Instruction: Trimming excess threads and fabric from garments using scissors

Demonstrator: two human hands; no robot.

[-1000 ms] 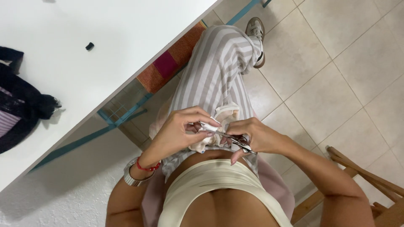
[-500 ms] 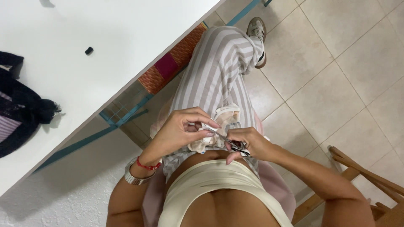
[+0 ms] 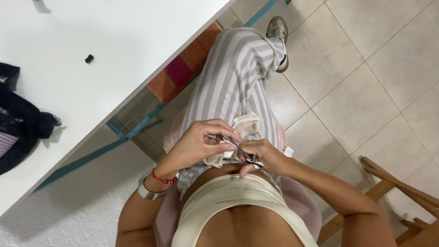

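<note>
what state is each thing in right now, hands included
left hand: fingers pinching the pale cloth over the lap
right hand: closed around small metal scissors
small metal scissors: held, tip pointing at the left fingers; blades open or shut cannot be told
pale cloth: bunched on the lap, held
small black piece: lying loose on the white table
dark garment: crumpled at the table's edge

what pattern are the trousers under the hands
Grey and white lengthwise stripes on the trousers, clearest in the head view, the only view.
</note>
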